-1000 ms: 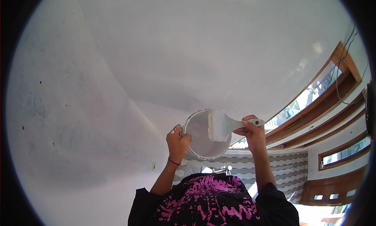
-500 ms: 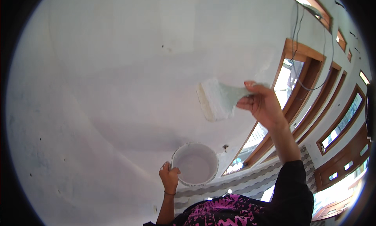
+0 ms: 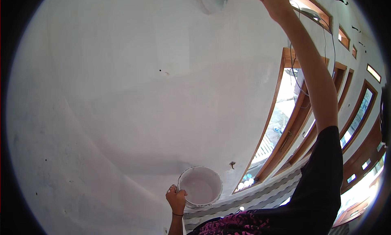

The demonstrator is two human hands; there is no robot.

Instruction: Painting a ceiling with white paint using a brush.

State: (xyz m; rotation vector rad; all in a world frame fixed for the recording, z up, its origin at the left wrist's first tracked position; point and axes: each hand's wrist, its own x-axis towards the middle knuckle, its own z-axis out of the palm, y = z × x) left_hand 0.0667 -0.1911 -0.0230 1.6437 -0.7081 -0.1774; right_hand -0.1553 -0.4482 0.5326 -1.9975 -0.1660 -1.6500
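A wide paint brush (image 3: 212, 0) is at the top edge, partly cut off, against the pale wall. My right hand (image 3: 276, 4) grips its handle, with the arm stretched far up. Some of these fingers lie beyond the picture. Low in the middle, my left hand (image 3: 176, 199) is closed on the left rim of a round bucket (image 3: 216, 181). Pale paint lies inside the bucket, and its rim is smeared. White specks show on the left fingers.
The wall (image 3: 134, 125) fills most of the view, with a darker damp-looking area below a lighter one. Wires stick out of a small wall hole (image 3: 232, 165). To the right stand a wood-framed window (image 3: 281, 109) and a hanging cable (image 3: 293, 43).
My right hand has carried the brush from mid-view up to the top edge, straightening the arm. The view has tilted slightly upward. My left hand keeps hold of the bucket.
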